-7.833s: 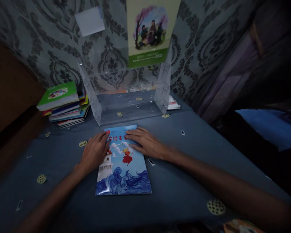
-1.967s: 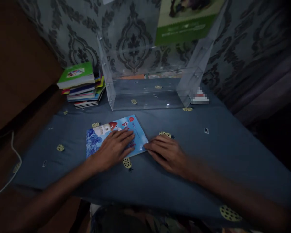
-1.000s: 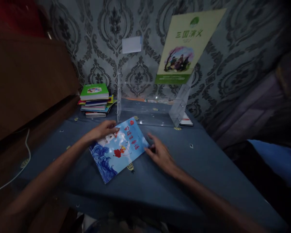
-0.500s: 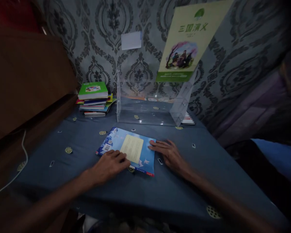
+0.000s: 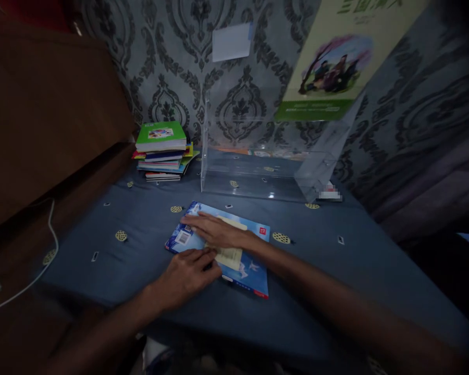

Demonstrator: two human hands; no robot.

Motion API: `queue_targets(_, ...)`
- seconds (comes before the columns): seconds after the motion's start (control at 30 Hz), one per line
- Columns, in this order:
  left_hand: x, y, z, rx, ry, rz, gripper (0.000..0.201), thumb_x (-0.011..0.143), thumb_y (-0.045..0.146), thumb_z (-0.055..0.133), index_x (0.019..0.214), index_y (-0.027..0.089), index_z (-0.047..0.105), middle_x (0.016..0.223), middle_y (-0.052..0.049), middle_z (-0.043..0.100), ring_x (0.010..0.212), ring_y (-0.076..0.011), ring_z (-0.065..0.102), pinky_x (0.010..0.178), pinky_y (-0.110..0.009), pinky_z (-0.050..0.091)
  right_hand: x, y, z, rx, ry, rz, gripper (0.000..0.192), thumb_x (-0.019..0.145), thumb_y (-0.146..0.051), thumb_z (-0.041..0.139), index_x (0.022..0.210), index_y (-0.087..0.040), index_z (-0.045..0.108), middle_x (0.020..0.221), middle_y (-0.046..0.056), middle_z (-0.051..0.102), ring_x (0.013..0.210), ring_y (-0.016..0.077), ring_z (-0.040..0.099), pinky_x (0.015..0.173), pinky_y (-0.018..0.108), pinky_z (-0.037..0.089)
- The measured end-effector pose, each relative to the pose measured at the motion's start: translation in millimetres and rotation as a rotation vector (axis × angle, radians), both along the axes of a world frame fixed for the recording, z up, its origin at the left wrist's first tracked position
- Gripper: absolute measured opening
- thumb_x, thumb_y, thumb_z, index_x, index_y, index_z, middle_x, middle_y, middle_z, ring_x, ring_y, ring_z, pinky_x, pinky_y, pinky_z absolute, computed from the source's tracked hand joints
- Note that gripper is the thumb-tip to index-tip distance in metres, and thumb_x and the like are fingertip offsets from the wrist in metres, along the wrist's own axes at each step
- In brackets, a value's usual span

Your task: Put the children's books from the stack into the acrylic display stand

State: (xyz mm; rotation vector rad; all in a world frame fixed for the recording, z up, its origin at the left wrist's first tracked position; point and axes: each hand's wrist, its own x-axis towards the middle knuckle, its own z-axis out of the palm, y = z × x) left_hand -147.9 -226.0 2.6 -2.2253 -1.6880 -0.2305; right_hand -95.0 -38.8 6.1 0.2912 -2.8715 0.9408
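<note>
Thin blue picture book point(image 5: 234, 260) lies flat, back cover up, on the blue patterned tablecloth point(image 5: 336, 271), near the front edge of the table, a little left of centre. A pale text panel and a barcode corner show on the cover.

Right hand point(image 5: 217, 232) lies across the book's middle, palm down, fingers stretched out flat toward the left edge; pressing, not pinching. Left hand point(image 5: 187, 273) sits at the near edge, fingers loosely curled on the cover. Whether its fingertips are under the edge, cannot tell.

Risks, as judged:
- Glossy cover on smooth cloth: a push from flat palms may slide the book instead of lifting it.
- Cloth could bunch under it.
- Book is thin and limp, so a one-edge lift may bend or crease the cover.
- Near table edge is close; a pull toward the body could tip it off.

Around: clear acrylic book stand point(image 5: 266, 166) behind the book, well apart, open side facing front. A green illustrated book point(image 5: 336, 62) leans upright at its upper right, in the way of anything going there. Stack of books point(image 5: 162, 153) just left of the stand. White cable point(image 5: 42, 260) along the left side, clear of the hands. Paper note point(image 5: 232, 41) on the wallpaper.
</note>
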Motion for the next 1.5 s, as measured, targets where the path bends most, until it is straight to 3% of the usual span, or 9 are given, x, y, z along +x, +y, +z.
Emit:
queue_targets(0.07,0,-1,0.4,0.021,0.005,-0.010,0.020,0.100,0.012,0.044,0.102,0.019,0.062,0.123,-0.008,0.071,0.110,-0.0201,0.069,0.086,-0.030,0.058,-10,12,-4.5,0.044,0.005,-0.070,0.044,0.103,-0.022,0.037,0.146,-0.024,0.048,0.152,0.005,0.050,0.146,0.0186,0.039,0.124,0.045,0.026)
queue_targets(0.27,-12,-3,1.8,0.034,-0.014,-0.075,0.020,0.100,0.011,0.044,0.105,0.017,0.062,0.122,-0.009,0.072,0.117,-0.0200,0.067,0.093,-0.030,0.056,-5,24,-19.2,0.113,0.032,-0.251,0.048,0.102,-0.022,0.033,0.147,-0.012,0.046,0.155,0.014,0.045,0.147,0.0228,0.036,0.121,0.047,0.031)
queue_targets(0.43,-45,-8,3.6,-0.103,0.011,-0.073,0.020,0.099,0.013,0.047,0.112,0.020,0.061,0.133,-0.009,0.066,0.126,-0.0234,0.062,0.102,-0.038,0.052,22,27,-24.4,0.196,0.007,-0.471,0.049,0.098,-0.018,0.034,0.143,-0.011,0.051,0.153,0.016,0.048,0.146,0.0254,0.040,0.119,0.050,0.034)
queue_targets(0.6,-78,-6,8.3,-0.232,-0.024,0.067,0.038,0.094,0.003,0.044,0.127,0.020,0.055,0.145,-0.012,0.057,0.135,-0.0248,0.053,0.112,-0.047,0.042,58,21,-9.6,0.334,-0.075,-0.603,0.045,0.099,-0.025,0.040,0.141,-0.014,0.053,0.149,0.016,0.052,0.141,0.0301,0.045,0.111,0.053,0.040)
queue_targets(0.73,-88,7,13.7,-0.243,-0.176,0.211,0.039,0.095,0.007,0.041,0.128,0.022,0.054,0.145,-0.009,0.057,0.132,-0.0230,0.056,0.107,-0.041,0.048,53,3,2.2,0.408,-0.048,-0.565,0.040,0.098,-0.016,0.039,0.133,-0.013,0.059,0.141,0.018,0.060,0.135,0.0304,0.050,0.115,0.056,0.031)
queue_targets(0.9,-87,24,5.6,-0.115,-0.327,0.278,0.026,0.098,0.022,0.045,0.121,0.018,0.055,0.128,-0.012,0.066,0.119,-0.0237,0.064,0.099,-0.039,0.053,5,-12,-3.4,0.184,0.006,-0.253,0.065,0.091,-0.002,0.034,0.154,-0.017,0.033,0.156,0.013,0.044,0.148,0.0208,0.034,0.121,0.046,0.029)
queue_targets(1.07,-90,24,-6.3,-0.111,-0.368,0.313,0.025,0.097,0.027,0.048,0.118,0.019,0.057,0.126,-0.012,0.068,0.117,-0.0259,0.065,0.098,-0.042,0.055,-19,-2,-16.1,0.123,0.008,-0.205,0.070,0.089,-0.002,0.034,0.156,-0.018,0.027,0.159,0.013,0.039,0.150,0.0201,0.031,0.123,0.050,0.023)
queue_targets(1.27,-95,22,-5.4,-0.133,-0.363,0.339,0.041,0.097,0.033,0.048,0.136,0.019,0.051,0.135,-0.013,0.064,0.124,-0.0258,0.062,0.103,-0.041,0.052,22,36,-19.0,0.133,0.004,-0.421,0.053,0.096,-0.016,0.040,0.150,-0.015,0.042,0.151,0.017,0.050,0.141,0.0274,0.046,0.122,0.054,0.027)
queue_targets(1.5,-88,38,7.7,-0.187,-0.196,0.334,0.042,0.097,0.028,0.045,0.136,0.015,0.056,0.142,-0.015,0.059,0.129,-0.0293,0.058,0.109,-0.049,0.045,64,83,-30.6,-0.118,0.100,-0.402,0.047,0.100,-0.022,0.035,0.145,-0.023,0.049,0.146,0.008,0.058,0.135,0.0240,0.053,0.113,0.052,0.042)
